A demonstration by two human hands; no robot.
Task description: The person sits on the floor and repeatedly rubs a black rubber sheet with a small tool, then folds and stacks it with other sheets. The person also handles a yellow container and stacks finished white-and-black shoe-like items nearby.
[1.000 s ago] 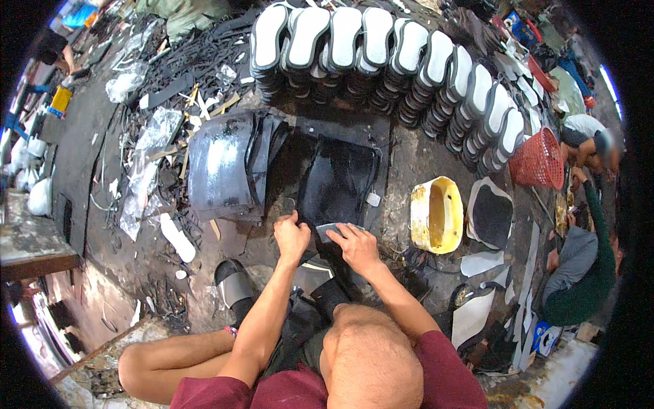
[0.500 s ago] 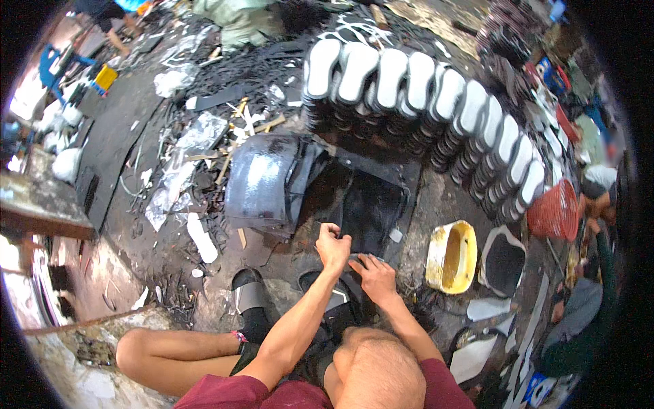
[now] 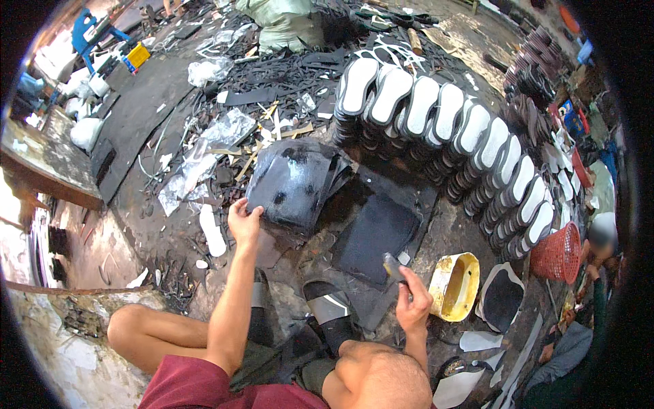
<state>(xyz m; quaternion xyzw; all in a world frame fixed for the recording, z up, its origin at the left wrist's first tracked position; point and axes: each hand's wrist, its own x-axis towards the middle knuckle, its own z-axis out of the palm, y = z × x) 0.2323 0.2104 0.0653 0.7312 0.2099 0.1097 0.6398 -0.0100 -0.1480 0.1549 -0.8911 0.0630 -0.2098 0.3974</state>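
My left hand (image 3: 244, 221) is at the near left corner of a stack of shiny black sheets (image 3: 289, 184), thumb and forefinger apart beside its edge. The stack's top is glossy, with a few dull patches. In my right hand (image 3: 414, 303) is a small brush (image 3: 392, 266), its dark grey end pointing up and away; the grip hides part of it. Beyond the brush, to its left, a dark flat sheet (image 3: 378, 235) lies on a larger black piece on the floor. A yellow-stained white tub (image 3: 436, 290) stands just right of my right hand.
Stacked sandal soles with white tops (image 3: 446, 112) curve across the far right. Near them are a red basket (image 3: 555, 252) and a black sole sheet with a pale rim (image 3: 503, 296). Scraps and clear plastic (image 3: 228, 129) litter the left floor. Another person (image 3: 579, 341) is at the right edge.
My hands have parted from the near edge of the floor sheet. The left has gone to the black stack; the right has moved right and now holds a brush. The view has shifted.
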